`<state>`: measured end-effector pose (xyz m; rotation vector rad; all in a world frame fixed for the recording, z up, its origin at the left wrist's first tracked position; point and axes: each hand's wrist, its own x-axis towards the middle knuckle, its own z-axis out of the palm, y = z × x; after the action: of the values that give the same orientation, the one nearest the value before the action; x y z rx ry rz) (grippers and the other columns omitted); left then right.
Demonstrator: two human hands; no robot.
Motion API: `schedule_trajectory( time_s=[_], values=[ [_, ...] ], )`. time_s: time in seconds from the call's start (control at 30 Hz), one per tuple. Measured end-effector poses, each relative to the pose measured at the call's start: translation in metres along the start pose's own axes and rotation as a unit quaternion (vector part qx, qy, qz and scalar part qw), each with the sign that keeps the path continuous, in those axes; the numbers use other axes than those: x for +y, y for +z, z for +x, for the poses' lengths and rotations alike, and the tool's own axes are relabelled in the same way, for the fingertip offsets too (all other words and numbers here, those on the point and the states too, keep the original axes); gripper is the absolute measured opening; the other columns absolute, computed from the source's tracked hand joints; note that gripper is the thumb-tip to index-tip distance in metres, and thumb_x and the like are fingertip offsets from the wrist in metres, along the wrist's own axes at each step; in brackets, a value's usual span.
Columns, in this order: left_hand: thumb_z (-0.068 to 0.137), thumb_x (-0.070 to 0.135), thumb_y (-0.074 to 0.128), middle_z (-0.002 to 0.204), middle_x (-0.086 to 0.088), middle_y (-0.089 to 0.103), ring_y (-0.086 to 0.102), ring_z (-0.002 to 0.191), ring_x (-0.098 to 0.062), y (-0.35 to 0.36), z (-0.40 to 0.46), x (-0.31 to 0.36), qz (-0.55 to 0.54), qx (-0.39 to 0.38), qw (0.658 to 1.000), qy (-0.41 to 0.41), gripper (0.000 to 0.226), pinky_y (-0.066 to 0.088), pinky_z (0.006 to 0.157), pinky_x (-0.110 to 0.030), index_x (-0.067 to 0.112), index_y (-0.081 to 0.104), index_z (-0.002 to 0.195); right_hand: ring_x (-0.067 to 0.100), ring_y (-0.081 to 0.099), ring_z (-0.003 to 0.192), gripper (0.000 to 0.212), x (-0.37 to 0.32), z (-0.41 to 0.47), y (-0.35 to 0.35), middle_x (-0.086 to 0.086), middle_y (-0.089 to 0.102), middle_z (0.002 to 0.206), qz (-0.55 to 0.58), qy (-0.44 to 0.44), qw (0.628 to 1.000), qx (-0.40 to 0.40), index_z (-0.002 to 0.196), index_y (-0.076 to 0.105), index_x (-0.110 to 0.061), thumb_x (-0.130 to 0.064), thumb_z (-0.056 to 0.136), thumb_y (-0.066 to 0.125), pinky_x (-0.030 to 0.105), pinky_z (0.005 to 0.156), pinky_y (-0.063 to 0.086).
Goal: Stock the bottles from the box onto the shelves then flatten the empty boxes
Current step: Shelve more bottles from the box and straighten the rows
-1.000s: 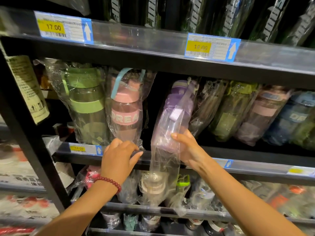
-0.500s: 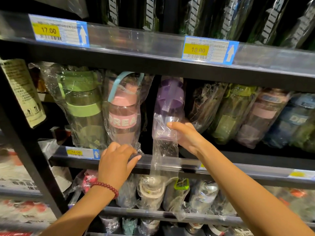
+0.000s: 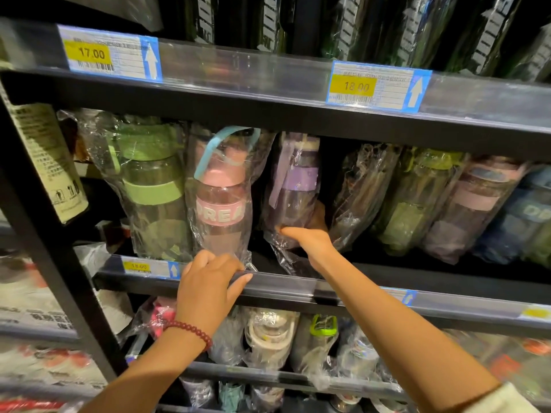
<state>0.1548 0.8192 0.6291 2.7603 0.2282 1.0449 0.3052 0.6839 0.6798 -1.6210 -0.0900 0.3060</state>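
Note:
A purple bottle (image 3: 293,186) in a clear plastic bag stands inside the middle shelf, between a pink bottle (image 3: 222,201) and another bagged bottle (image 3: 362,192). My right hand (image 3: 310,238) reaches into the shelf and grips the purple bottle's lower part, fingers round its far side. My left hand (image 3: 208,281) rests on the shelf's front rail (image 3: 298,289), fingers curled over its edge just below the pink bottle. No box is in view.
A green bottle (image 3: 152,186) stands at the shelf's left. More bagged bottles (image 3: 465,204) lean to the right. The shelf above (image 3: 268,81) carries price tags and dark bottles. Lower shelves hold more wrapped bottles (image 3: 271,335). A black upright post (image 3: 44,242) stands at left.
My right hand has pushed the purple bottle from in front of the rail up and back into the shelf, where it now stands upright. My left hand stayed on the rail.

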Motion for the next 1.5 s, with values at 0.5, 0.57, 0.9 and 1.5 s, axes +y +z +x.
schedule_trajectory(
  time_s=[0.5,0.57,0.9,1.5],
  values=[
    [0.08,0.051,0.042,0.071,0.013,0.058,0.047,0.073,-0.017,0.004,-0.001,-0.003,0.0,0.001,1.0,-0.001,0.036,0.043,0.063,-0.032,0.025,0.066,0.078,0.015,0.055,0.095,0.047,0.014,0.009,-0.006,0.004,0.064,0.104,-0.177,0.049,0.981,-0.06,0.107,0.069,-0.001,-0.028,0.071,0.082,0.023,0.083,0.039],
    [0.08,0.051,0.042,0.071,0.013,0.058,0.046,0.073,-0.017,0.005,-0.001,-0.003,0.002,0.001,1.0,-0.002,0.036,0.042,0.062,-0.032,0.025,0.066,0.078,0.017,0.056,0.098,0.049,0.015,0.012,-0.008,0.004,0.063,0.103,-0.188,0.049,0.98,-0.053,0.104,0.069,0.0,-0.029,0.068,0.084,0.024,0.083,0.04],
    [0.079,0.052,0.042,0.068,0.015,0.055,0.046,0.074,-0.014,0.004,-0.001,-0.002,0.003,0.007,1.0,-0.004,0.035,0.044,0.062,-0.031,0.026,0.067,0.078,0.028,0.044,0.13,0.071,0.006,0.02,0.008,0.012,0.045,0.141,-0.21,0.031,0.975,-0.062,0.14,0.036,-0.004,-0.026,0.082,0.072,0.033,0.104,0.037],
    [0.08,0.047,0.059,0.067,0.015,0.049,0.04,0.075,-0.01,0.005,-0.002,-0.002,0.006,0.013,1.0,-0.012,0.021,0.043,0.064,-0.031,0.028,0.065,0.078,0.034,0.042,0.131,0.11,0.014,0.059,0.046,0.016,0.033,0.147,-0.25,-0.053,0.965,0.064,0.146,0.006,-0.009,-0.027,0.069,0.083,0.038,0.101,0.04]
  ],
)
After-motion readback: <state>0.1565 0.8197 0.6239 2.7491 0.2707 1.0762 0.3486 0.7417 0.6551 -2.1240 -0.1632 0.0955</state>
